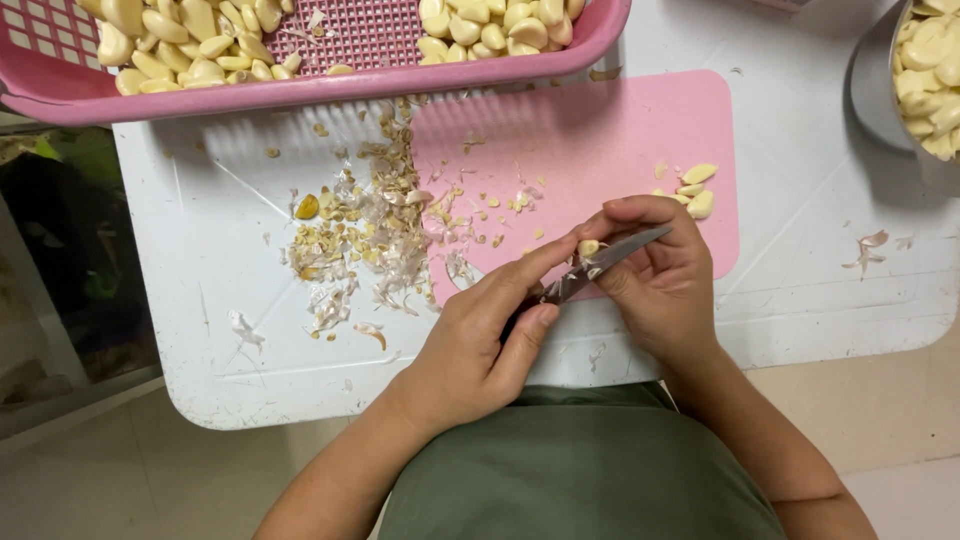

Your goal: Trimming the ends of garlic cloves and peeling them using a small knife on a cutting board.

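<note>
While we look down over the work, we see the white board (800,250) spread widest beneath everything, scratched and dotted with scraps. On its far edge rests the pink basket (330,85), its mesh floor heaped with peeled garlic cloves at both ends. Next in size comes the pink cutting mat (600,130), lying on the white board just right of centre. At the upper right corner we catch part of a metal bowl (872,80) holding more peeled cloves. A loose pile of garlic skins and trimmings (365,230) sprawls across the left edge of the mat and onto the board. Our left hand (475,345) is closed around the handle of a small knife (600,268), forefinger stretched along it, the blade pointing to the right. Our right hand (660,280) pinches a single garlic clove (589,247) between thumb and fingertips, held above the mat's near edge, touching the blade. Just beyond that hand, four small peeled cloves (692,190) lie together on the mat.
</note>
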